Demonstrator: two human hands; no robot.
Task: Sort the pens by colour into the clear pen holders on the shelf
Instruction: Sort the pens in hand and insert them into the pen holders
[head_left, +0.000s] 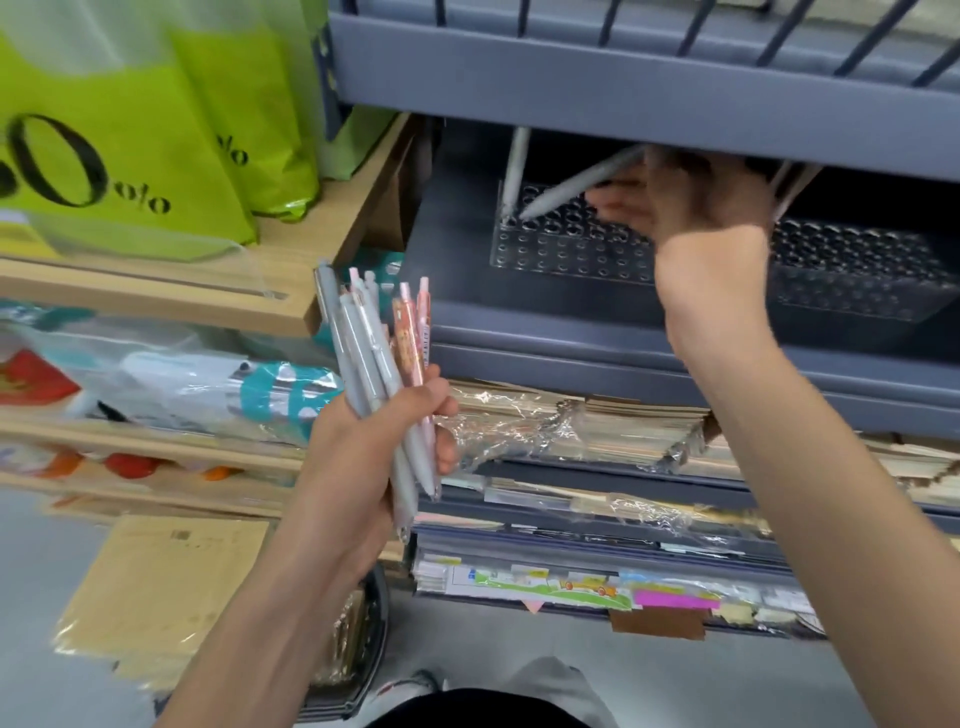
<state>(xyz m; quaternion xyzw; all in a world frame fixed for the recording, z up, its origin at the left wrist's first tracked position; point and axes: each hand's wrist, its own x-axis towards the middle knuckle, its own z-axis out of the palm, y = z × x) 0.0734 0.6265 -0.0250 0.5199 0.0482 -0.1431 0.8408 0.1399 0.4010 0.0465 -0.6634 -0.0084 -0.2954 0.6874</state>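
Note:
My left hand (382, 431) grips a bundle of pens (371, 358), several grey and a few pink or orange patterned ones, held upright in front of the shelf. My right hand (691, 208) reaches under the grey shelf board and holds a grey pen (576, 184), tilted with its tip down at the back left holes of a clear pen holder (566, 254). One pale grey pen (516, 169) stands upright in that holder's back left corner. A second clear pen holder (857, 275) sits to the right, partly hidden by my right wrist.
The grey metal shelf (623, 93) overhangs the holders, leaving little height. Stacks of wrapped notebooks (571, 431) fill the tiers below. Green paper bags (130, 145) stand on a wooden shelf (291, 312) at left. A brown envelope stack (161, 587) lies on the floor.

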